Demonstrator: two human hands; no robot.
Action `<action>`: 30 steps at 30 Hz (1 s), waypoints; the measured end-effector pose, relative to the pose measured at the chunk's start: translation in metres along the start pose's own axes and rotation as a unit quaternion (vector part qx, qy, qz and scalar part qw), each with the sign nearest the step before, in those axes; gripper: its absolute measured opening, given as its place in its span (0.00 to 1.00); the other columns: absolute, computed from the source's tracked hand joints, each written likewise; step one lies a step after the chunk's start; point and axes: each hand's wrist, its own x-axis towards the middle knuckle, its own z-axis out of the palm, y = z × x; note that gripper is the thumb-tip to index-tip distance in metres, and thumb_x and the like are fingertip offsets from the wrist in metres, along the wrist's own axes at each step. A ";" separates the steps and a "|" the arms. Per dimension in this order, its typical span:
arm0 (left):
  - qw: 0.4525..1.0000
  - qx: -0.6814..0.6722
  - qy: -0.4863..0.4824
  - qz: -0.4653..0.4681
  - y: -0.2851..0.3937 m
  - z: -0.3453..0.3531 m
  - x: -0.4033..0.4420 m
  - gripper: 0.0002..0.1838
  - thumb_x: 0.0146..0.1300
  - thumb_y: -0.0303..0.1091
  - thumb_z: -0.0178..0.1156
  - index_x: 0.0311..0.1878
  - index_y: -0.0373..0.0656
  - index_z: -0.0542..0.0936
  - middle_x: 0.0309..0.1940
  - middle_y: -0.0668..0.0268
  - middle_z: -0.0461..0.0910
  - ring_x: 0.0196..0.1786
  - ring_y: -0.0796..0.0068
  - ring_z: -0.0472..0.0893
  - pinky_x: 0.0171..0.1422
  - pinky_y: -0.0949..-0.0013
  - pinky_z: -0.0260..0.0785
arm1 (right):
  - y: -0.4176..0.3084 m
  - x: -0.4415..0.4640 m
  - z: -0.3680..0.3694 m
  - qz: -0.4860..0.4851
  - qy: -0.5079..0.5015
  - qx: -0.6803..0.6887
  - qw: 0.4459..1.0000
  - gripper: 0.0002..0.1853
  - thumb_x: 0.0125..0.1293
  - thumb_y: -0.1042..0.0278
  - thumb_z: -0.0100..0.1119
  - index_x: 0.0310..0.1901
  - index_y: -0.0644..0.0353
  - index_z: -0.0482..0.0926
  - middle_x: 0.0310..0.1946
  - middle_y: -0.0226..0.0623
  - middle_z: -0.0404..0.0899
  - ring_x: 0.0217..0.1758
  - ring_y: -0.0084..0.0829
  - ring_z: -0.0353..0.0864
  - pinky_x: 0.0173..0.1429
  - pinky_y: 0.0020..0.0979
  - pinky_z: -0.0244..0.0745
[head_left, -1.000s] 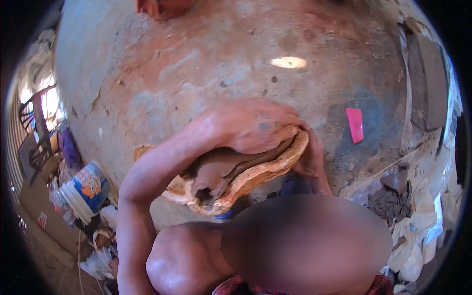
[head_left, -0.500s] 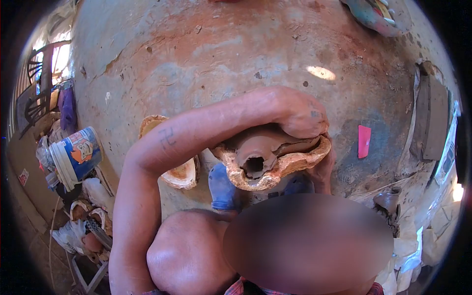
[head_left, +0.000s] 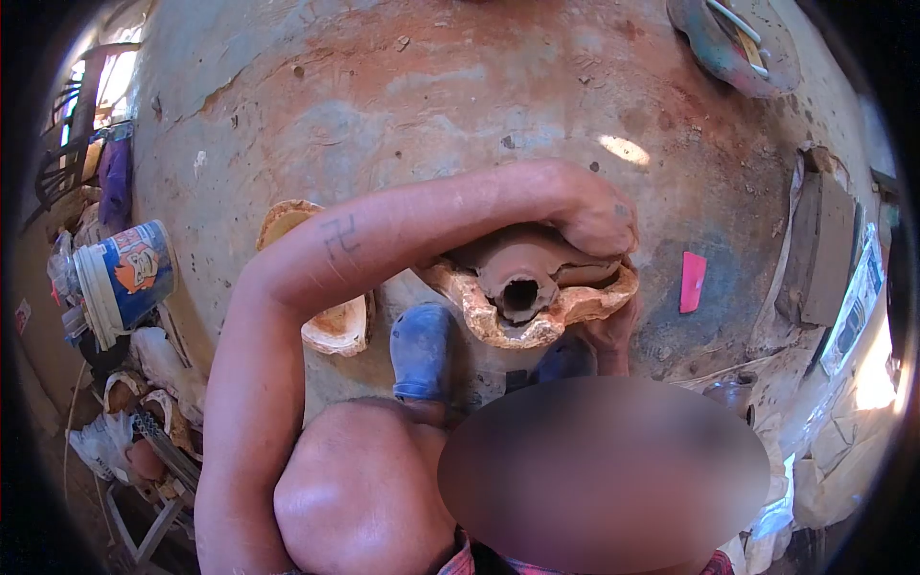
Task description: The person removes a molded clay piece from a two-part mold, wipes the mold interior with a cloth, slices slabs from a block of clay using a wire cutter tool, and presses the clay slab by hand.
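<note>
A rough-edged plaster mould [head_left: 537, 333] with a brown clay form [head_left: 517, 264] inside it is held over the floor near my feet. The clay has a round dark opening facing me and a split-looking edge on the right. My left arm reaches across above it, and my left hand [head_left: 596, 220] is closed at the far right of the clay, fingertips hidden. Underneath the right end, my right hand [head_left: 613, 335] grips the mould, with its fingers partly covered. Another plaster mould piece [head_left: 340, 331] lies on the floor to the left, partly behind my forearm.
A labelled bucket [head_left: 134, 278] lies tilted at left, above several mould pieces and plastic bags. A pink rectangular piece [head_left: 692, 283] lies on the floor at right. Grey boards [head_left: 819, 249] lean by the right wall. A basin [head_left: 743, 57] with sticks is at the upper right.
The mould and clay have shifted a little up and to the right, with both hands still on them. The view has moved slightly, so the floor items appear further left.
</note>
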 end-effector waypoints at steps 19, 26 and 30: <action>0.764 -0.391 0.496 -0.132 -0.031 0.165 -0.168 0.50 0.76 0.72 0.42 0.87 0.47 0.47 0.83 0.44 0.56 0.87 0.52 0.50 0.88 0.50 0.37 | -0.014 0.011 0.000 0.114 -0.069 0.296 0.946 0.65 0.59 0.48 0.82 0.84 0.64 0.43 0.71 0.45 0.74 0.73 0.36 0.73 0.76 0.39 0.69; 0.755 -0.374 0.524 -0.126 -0.027 0.179 -0.163 0.50 0.76 0.72 0.42 0.87 0.46 0.46 0.82 0.42 0.56 0.87 0.51 0.51 0.88 0.49 0.38 | 0.013 0.019 -0.016 0.098 -0.144 0.213 0.961 0.58 0.60 0.53 0.81 0.82 0.64 0.52 0.73 0.42 0.72 0.74 0.33 0.72 0.76 0.39 0.69; 0.746 -0.389 0.530 -0.106 -0.027 0.174 -0.167 0.38 0.81 0.55 0.49 0.86 0.47 0.54 0.80 0.45 0.62 0.82 0.55 0.62 0.82 0.58 0.57 | 0.012 0.018 -0.016 0.117 -0.130 0.239 0.955 0.53 0.60 0.59 0.82 0.80 0.64 0.57 0.73 0.40 0.72 0.75 0.32 0.71 0.77 0.39 0.69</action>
